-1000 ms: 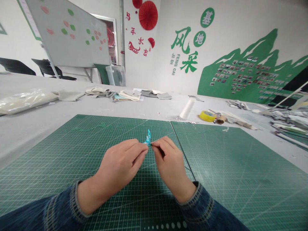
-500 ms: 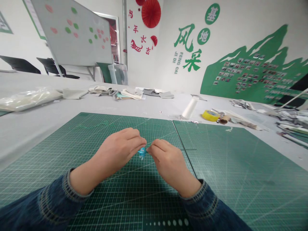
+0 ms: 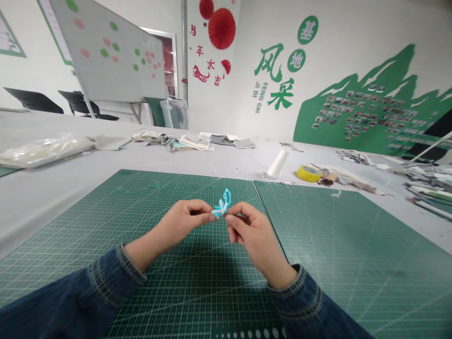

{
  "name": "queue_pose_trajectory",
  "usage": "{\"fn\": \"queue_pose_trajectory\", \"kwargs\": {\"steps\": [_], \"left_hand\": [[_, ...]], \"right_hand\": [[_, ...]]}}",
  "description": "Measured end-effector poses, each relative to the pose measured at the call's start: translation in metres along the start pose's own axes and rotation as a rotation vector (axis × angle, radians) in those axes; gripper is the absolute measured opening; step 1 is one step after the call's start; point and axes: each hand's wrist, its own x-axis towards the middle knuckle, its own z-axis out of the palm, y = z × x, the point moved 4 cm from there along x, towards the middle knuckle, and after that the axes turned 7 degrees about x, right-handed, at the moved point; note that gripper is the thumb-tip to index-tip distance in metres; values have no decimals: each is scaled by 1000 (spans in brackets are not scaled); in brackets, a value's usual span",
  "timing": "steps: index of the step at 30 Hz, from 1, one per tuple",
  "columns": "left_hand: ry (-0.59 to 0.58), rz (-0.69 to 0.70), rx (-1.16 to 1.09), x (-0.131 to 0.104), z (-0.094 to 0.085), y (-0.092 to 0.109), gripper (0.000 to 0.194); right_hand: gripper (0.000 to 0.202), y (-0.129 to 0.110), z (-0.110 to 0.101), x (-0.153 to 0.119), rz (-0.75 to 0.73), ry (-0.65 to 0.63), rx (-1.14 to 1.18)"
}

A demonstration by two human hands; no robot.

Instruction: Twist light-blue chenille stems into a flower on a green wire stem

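Note:
A small blue-and-white beaded flower (image 3: 221, 207) is held between my two hands, above the green cutting mat (image 3: 169, 278). One looped blue petal stands upright, and a whitish bead row runs through the middle. My left hand (image 3: 183, 219) pinches its left edge between thumb and forefinger. On the other side, my right hand (image 3: 249, 228) pinches the lower right part with thumb and forefinger, its other fingers curled beneath. The fingertips cover part of the base.
A second green mat (image 3: 339, 235) adjoins on the right. Behind lie a white thread cone (image 3: 278, 162), a yellow tape roll (image 3: 308, 173) and fabric scraps (image 3: 197, 141). A plastic-wrapped bundle (image 3: 45, 149) rests at left; more scraps (image 3: 434, 176) are piled at right.
The beaded flower has been raised and turned, so its petals now show above my fingers. My left hand has rotated to a side pinch, and my right fingers have shifted their hold.

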Motion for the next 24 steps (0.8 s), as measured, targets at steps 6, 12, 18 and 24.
{"fn": "queue_pose_trajectory", "kwargs": {"steps": [6, 12, 18, 24], "left_hand": [[91, 101, 127, -9, 11, 15, 16], [225, 263, 336, -19, 13, 30, 15], [264, 337, 460, -26, 18, 32, 15], [278, 518, 750, -32, 24, 36, 19]], "right_hand": [[16, 8, -4, 3, 82, 101, 70], [13, 7, -5, 2, 57, 143, -84], [14, 4, -6, -1, -97, 185, -261], [16, 7, -7, -1, -92, 188, -368]]}}
